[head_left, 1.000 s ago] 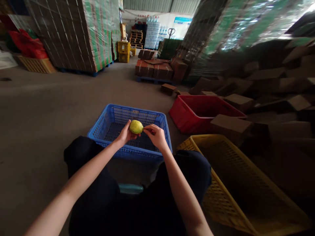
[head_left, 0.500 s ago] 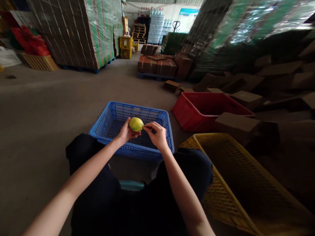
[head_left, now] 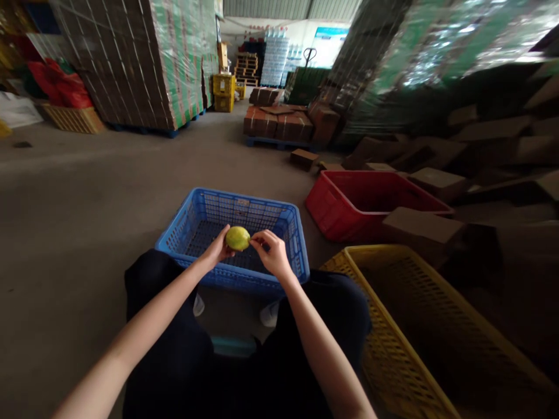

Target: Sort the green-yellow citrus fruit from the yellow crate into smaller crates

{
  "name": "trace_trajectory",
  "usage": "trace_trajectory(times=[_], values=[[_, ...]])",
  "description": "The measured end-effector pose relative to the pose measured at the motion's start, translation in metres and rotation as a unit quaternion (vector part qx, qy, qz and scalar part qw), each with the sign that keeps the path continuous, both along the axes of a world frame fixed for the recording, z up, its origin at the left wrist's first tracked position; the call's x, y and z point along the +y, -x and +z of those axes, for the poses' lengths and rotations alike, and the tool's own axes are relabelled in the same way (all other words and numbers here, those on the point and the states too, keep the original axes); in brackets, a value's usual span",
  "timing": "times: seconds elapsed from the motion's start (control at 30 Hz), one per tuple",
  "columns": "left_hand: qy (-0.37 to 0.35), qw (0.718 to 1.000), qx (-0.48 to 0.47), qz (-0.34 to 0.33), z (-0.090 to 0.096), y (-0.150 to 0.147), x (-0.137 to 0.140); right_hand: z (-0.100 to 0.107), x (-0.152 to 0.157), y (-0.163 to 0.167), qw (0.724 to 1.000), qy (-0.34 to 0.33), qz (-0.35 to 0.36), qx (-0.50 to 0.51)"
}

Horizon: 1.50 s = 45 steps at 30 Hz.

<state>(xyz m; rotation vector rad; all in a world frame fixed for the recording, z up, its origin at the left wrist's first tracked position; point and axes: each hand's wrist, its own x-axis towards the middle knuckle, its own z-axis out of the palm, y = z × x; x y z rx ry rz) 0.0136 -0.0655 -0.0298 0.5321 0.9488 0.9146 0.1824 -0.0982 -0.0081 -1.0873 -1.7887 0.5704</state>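
Cradled in my left hand (head_left: pixel 219 247) is a yellow-green oval fruit (head_left: pixel 238 238) with some darker specks; I cannot tell its exact kind. The thumb and fingers of that hand curl around its left side and underside. My right hand (head_left: pixel 271 251) pinches with thumb and forefinger at the fruit's right end, and whatever lies between those fingertips is too small to make out. Both hands are over a blue plastic crate (head_left: pixel 244 273) with slatted walls, which sits on the floor in front of my knees.
To the right stand a red tub (head_left: pixel 336 206) and a large yellow crate (head_left: pixel 393 326). Cardboard boxes (head_left: pixel 423 224) lie piled beyond them. Farther back are wrapped pallet stacks (head_left: pixel 179 70) and a low pallet of cartons (head_left: pixel 279 123).
The view has tilted up a little, so everything appears lower. Both hands hold nearly the same pose, and the fruit has turned slightly and shifted a bit left.
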Motion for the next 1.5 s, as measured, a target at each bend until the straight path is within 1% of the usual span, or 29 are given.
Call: trace_trajectory(times=[0.07, 0.13, 0.23, 0.3, 0.4, 0.5, 0.57, 0.63, 0.73, 0.83, 0.9, 1.0, 1.07, 1.17, 1.23, 1.3, 1.4, 1.5], values=[[0.017, 0.999, 0.032, -0.015, -0.01, -0.004, 0.005, -0.013, 0.005, -0.001, 0.999, 0.034, -0.004, 0.027], [0.017, 0.998, 0.059, -0.023, -0.019, -0.01, 0.013, -0.025, 0.01, -0.003, 0.994, 0.077, -0.026, 0.069], [0.008, 0.996, 0.086, -0.02, -0.026, -0.021, 0.024, -0.033, 0.019, -0.006, 0.984, 0.123, -0.046, 0.117], [0.005, 0.995, 0.101, -0.025, -0.024, -0.027, 0.031, -0.031, 0.023, -0.007, 0.977, 0.139, -0.052, 0.153], [-0.003, 0.994, 0.109, -0.021, -0.016, -0.037, 0.038, -0.027, 0.027, -0.007, 0.959, 0.16, -0.063, 0.226], [-0.046, 0.993, 0.111, 0.008, -0.007, -0.045, 0.039, -0.027, 0.03, -0.007, 0.935, 0.204, -0.044, 0.286], [-0.085, 0.988, 0.13, 0.01, -0.003, -0.049, 0.037, -0.029, 0.031, -0.009, 0.926, 0.219, -0.047, 0.303], [-0.112, 0.983, 0.145, 0.0, -0.001, -0.052, 0.035, -0.031, 0.033, -0.012, 0.925, 0.219, -0.067, 0.302], [-0.132, 0.982, 0.133, -0.005, 0.002, -0.057, 0.032, -0.031, 0.033, -0.018, 0.919, 0.223, -0.088, 0.313], [-0.151, 0.982, 0.115, 0.008, 0.002, -0.062, 0.03, -0.03, 0.033, -0.019, 0.9, 0.239, -0.088, 0.353], [-0.143, 0.985, 0.1, 0.0, -0.001, -0.067, 0.029, -0.029, 0.034, -0.018, 0.883, 0.259, -0.08, 0.383], [-0.088, 0.993, 0.072, -0.031, -0.008, -0.073, 0.031, -0.029, 0.037, -0.014, 0.865, 0.285, -0.058, 0.408], [-0.075, 0.995, 0.059, -0.043, -0.013, -0.074, 0.033, -0.029, 0.038, -0.013, 0.868, 0.281, -0.044, 0.407], [-0.122, 0.99, 0.037, -0.059, -0.016, -0.072, 0.033, -0.029, 0.038, -0.013, 0.881, 0.259, -0.039, 0.393], [-0.14, 0.986, 0.023, -0.085, -0.013, -0.068, 0.031, -0.029, 0.037, -0.014, 0.887, 0.247, -0.05, 0.387], [-0.132, 0.985, 0.017, -0.107, -0.008, -0.065, 0.03, -0.028, 0.037, -0.015, 0.89, 0.224, -0.079, 0.389], [-0.131, 0.985, 0.036, -0.103, -0.001, -0.062, 0.029, -0.028, 0.036, -0.016, 0.891, 0.18, -0.12, 0.4], [-0.163, 0.981, 0.062, -0.086, -0.001, -0.064, 0.028, -0.025, 0.032, -0.016, 0.903, 0.156, -0.116, 0.383]])
